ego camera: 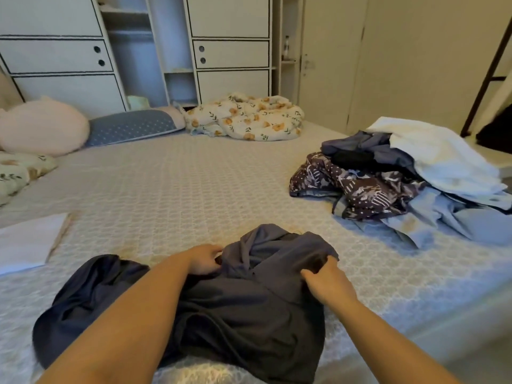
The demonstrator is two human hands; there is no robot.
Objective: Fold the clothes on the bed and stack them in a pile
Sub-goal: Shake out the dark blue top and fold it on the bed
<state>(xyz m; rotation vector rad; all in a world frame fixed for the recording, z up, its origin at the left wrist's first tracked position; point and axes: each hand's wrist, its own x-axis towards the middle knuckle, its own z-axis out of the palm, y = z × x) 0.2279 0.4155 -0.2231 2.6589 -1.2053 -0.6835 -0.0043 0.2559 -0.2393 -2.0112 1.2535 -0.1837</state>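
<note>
A crumpled dark blue-grey garment (243, 309) lies on the bed (177, 184) right in front of me. My left hand (203, 259) pinches its bunched upper edge at the left. My right hand (325, 284) grips a fold of the same garment at the right. Both forearms lie over the cloth. A heap of unfolded clothes (388, 184) sits at the right side of the bed: a patterned purple piece, light blue pieces, a black one and a white one on top.
A flat white folded piece (26, 242) lies at the left edge of the bed. A pink cushion (41, 126), a blue pillow (133, 126) and a floral quilt (246, 117) line the far side. White wardrobes (230, 51) stand behind.
</note>
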